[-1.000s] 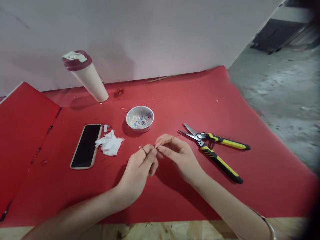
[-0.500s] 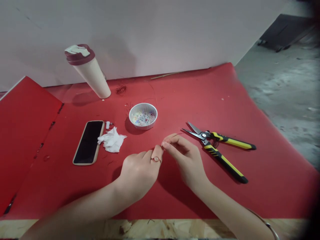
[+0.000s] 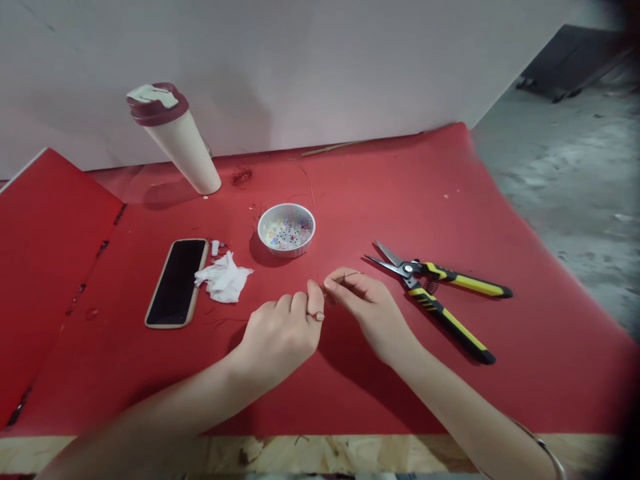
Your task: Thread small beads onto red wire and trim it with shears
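Note:
My left hand (image 3: pixel 283 331) is closed, knuckles up, with a ring (image 3: pixel 317 316) on its index finger. Its fingertips are hidden beneath it; a thin dark-red strand (image 3: pixel 230 321) shows beside it on the left. My right hand (image 3: pixel 373 310) has thumb and index finger pinched together almost against the left fingertips. A short bit of thin thread (image 3: pixel 354 273) sticks out over the right fingers. What lies between the two pinches is too small to make out. Beyond them is a white bowl (image 3: pixel 287 253) with small pale beads (image 3: pixel 287 233).
Shears (image 3: pixel 430 287) with yellow-black handles lie with blades apart at right. On the left are a phone (image 3: pixel 177 283), a crumpled tissue (image 3: pixel 223 277) and a tumbler (image 3: pixel 183 143). A tangle of red thread (image 3: pixel 242 176) lies near the wall. Red covering (image 3: pixel 400 193) spreads over the table.
The left index finger has straightened a little and its ring has turned slightly. A small gap has opened between the two hands' fingertips. More of the strand left of my left hand shows.

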`<state>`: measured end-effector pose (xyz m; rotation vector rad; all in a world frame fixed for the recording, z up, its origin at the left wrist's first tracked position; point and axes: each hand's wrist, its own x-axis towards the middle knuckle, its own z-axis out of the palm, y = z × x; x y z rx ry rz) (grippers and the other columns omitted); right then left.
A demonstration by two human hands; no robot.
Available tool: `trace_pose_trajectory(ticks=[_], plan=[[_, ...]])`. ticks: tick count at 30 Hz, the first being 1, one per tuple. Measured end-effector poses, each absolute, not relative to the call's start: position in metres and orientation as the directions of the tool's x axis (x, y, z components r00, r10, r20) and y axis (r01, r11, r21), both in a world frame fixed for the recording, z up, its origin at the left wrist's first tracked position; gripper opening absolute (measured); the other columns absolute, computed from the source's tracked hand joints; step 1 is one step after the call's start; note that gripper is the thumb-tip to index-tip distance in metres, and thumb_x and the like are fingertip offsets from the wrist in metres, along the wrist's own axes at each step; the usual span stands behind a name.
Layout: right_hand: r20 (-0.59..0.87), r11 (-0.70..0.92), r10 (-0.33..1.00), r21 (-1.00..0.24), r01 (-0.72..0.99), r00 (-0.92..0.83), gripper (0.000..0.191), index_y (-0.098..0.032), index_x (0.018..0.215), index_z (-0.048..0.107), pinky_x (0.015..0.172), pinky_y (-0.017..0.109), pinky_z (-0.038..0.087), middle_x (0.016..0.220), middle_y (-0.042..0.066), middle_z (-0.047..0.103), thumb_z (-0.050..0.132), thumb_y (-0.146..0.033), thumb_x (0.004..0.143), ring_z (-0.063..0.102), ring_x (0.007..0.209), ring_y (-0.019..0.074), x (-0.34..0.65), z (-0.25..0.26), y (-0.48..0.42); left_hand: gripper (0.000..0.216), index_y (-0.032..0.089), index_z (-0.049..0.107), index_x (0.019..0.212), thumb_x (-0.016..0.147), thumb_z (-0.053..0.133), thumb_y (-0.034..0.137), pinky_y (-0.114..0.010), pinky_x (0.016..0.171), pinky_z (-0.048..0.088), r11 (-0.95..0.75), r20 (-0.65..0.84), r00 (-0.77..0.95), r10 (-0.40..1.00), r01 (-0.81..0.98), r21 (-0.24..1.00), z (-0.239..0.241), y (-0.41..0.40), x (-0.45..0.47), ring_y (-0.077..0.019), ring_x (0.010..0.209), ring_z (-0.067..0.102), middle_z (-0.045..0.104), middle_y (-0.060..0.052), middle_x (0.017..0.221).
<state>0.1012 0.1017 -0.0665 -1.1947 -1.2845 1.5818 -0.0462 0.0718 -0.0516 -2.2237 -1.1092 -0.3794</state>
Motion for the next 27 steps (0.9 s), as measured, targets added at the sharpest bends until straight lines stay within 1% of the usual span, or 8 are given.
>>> trace_pose_trajectory(ticks=[5,10,15,20,22,23,25,27], plan=[[-0.274,-0.339,0.903,-0.928,-0.156,-0.331,0.021,-0.018,0.065,0.059,0.063,0.026,0.04,0.066,-0.001,0.052,0.061,-0.033,0.078,0.048,0.063,0.0115,0.102,-0.067,0.103,0.016,0.003,0.055,0.095,0.085,0.043,0.006,-0.023,0.034,0.026,-0.471,0.521,0.606,0.601,0.795,-0.381,-0.052,0.072,-0.048,-0.0081,0.037,0.043,0.039,0.007,0.046],[-0.325,-0.463,0.86,-0.821,-0.334,-0.392,0.018,-0.017,0.064,0.059,0.062,0.025,0.041,0.064,-0.002,0.049,0.066,-0.03,0.074,0.047,0.062,0.0101,0.102,-0.066,0.1,0.019,0.002,0.052,0.096,0.084,0.038,0.003,-0.022,0.034,0.029,-0.512,0.499,0.624,0.602,0.781,-0.359,-0.051,0.07,-0.05,-0.0094,0.038,0.044,0.042,0.005,0.048],[-0.303,-0.422,0.89,-0.828,-0.368,-0.34,0.016,-0.017,0.065,0.061,0.063,0.025,0.042,0.065,-0.001,0.052,0.067,-0.028,0.074,0.048,0.062,0.0105,0.102,-0.066,0.098,0.022,0.0,0.05,0.095,0.083,0.032,0.001,-0.023,0.032,0.03,-0.543,0.479,0.64,0.601,0.767,-0.342,-0.05,0.07,-0.05,-0.0106,0.037,0.044,0.044,0.004,0.048],[-0.243,-0.311,0.942,-0.89,-0.334,-0.232,0.012,-0.018,0.069,0.064,0.065,0.026,0.042,0.066,-0.001,0.055,0.065,-0.028,0.076,0.051,0.064,0.0112,0.1,-0.065,0.094,0.027,0.001,0.048,0.097,0.081,0.027,-0.001,-0.024,0.032,0.029,-0.577,0.432,0.62,0.655,0.78,-0.244,-0.05,0.068,-0.05,-0.0116,0.036,0.045,0.047,0.003,0.049],[-0.215,-0.271,0.956,-0.908,-0.319,-0.199,0.013,-0.019,0.068,0.064,0.064,0.026,0.042,0.065,-0.001,0.055,0.064,-0.028,0.077,0.051,0.064,0.0117,0.1,-0.065,0.093,0.029,0.004,0.049,0.096,0.08,0.025,0.0,-0.024,0.032,0.028,-0.585,0.399,0.598,0.695,0.793,-0.17,-0.051,0.066,-0.049,-0.0128,0.036,0.045,0.048,0.002,0.05],[-0.201,-0.251,0.962,-0.915,-0.316,-0.182,0.014,-0.019,0.067,0.063,0.063,0.027,0.042,0.065,-0.001,0.054,0.064,-0.028,0.078,0.05,0.064,0.0119,0.099,-0.065,0.092,0.03,0.007,0.05,0.094,0.08,0.024,0.001,-0.025,0.032,0.027,-0.582,0.361,0.576,0.733,0.806,-0.105,-0.051,0.066,-0.048,-0.0135,0.036,0.045,0.048,0.002,0.049],[-0.178,-0.215,0.974,-0.926,-0.312,-0.142,0.016,-0.019,0.065,0.062,0.062,0.027,0.042,0.065,-0.001,0.054,0.063,-0.028,0.078,0.05,0.063,0.0121,0.099,-0.066,0.093,0.029,0.012,0.052,0.088,0.079,0.025,0.003,-0.025,0.033,0.025,-0.528,0.213,0.497,0.841,0.84,0.124,-0.05,0.067,-0.046,-0.0138,0.037,0.044,0.049,0.001,0.05],[-0.154,-0.184,0.981,-0.935,-0.303,-0.121,0.016,-0.019,0.065,0.061,0.063,0.027,0.041,0.065,-0.001,0.053,0.062,-0.028,0.079,0.049,0.064,0.012,0.1,-0.066,0.094,0.027,0.015,0.054,0.084,0.081,0.028,0.007,-0.024,0.036,0.026,-0.388,0.025,0.408,0.913,0.847,0.363,-0.045,0.07,-0.044,-0.0126,0.038,0.044,0.05,0.001,0.051]])
